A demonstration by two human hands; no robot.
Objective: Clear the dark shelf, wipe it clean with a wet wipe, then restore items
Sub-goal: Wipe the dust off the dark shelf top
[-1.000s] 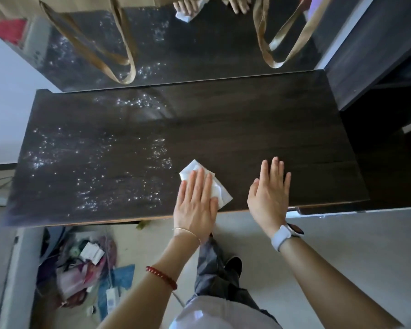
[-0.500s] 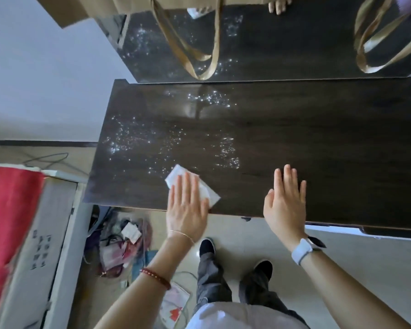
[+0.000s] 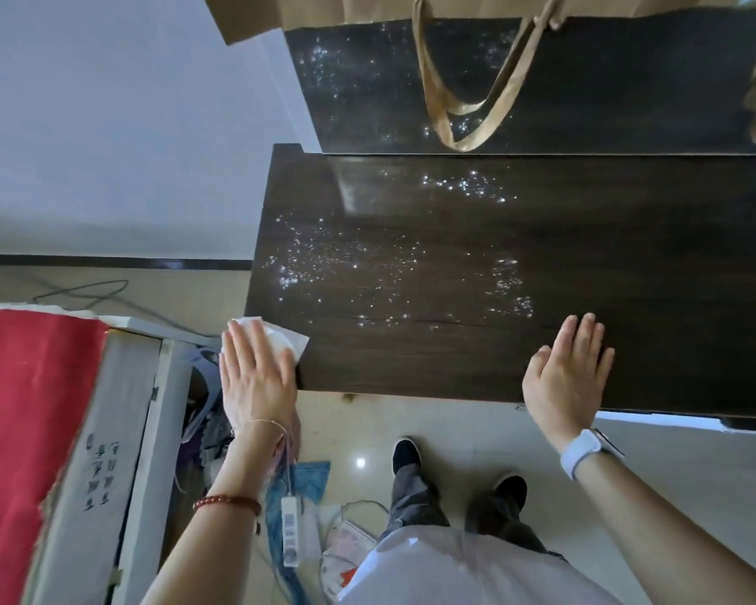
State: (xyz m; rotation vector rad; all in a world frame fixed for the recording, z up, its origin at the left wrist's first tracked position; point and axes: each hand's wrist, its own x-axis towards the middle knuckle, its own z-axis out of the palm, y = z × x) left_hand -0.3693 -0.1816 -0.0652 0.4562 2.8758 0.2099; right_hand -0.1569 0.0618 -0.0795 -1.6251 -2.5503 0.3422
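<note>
— Dark wood shelf (image 3: 542, 272) is being wiped; the head view is showing no items on it, only glinting specks.
— And the hands?
— Left hand (image 3: 254, 377) is lying flat, pressing the wipe (image 3: 287, 338) at the shelf's front left corner. Right hand (image 3: 564, 373) is resting flat, holding nothing.
— Next?
— Probably sweeping the wipe right, across the specks.

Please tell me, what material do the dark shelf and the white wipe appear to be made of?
Dark shelf: probably wood or wood-look laminate; dark brown grain lines, slightly glossy, with shiny specks. Wet wipe: thin, soft white nonwoven or paper-like sheet, folded under the left hand.
</note>
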